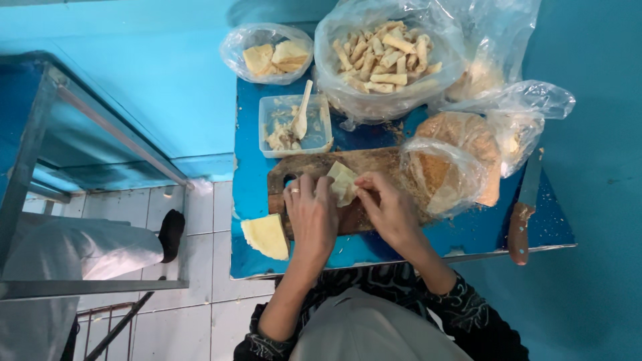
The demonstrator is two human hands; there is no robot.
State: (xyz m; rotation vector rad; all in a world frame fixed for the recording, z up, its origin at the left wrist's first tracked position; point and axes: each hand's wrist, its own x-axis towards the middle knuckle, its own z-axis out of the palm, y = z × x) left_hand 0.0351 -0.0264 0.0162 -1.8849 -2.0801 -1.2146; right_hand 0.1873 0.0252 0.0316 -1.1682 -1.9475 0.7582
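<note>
Head view, looking down on a small blue worktop (254, 194). The left hand (311, 215) and right hand (390, 208) meet over a brown wooden cutting board (314, 167), both pinching a pale pastry sheet (342, 182) held between their fingertips just above the board. Beside the left hand, near the worktop's front edge, lies a stack of wrappers (266, 235). Behind the board stands a clear plastic tub (294, 126) with filling and a pale spoon (301, 113). Further back, a large bag of rolled pastries (388, 57) and a smaller bag of wrappers (269, 53). A wooden-handled knife (523, 214) lies at the right edge.
</note>
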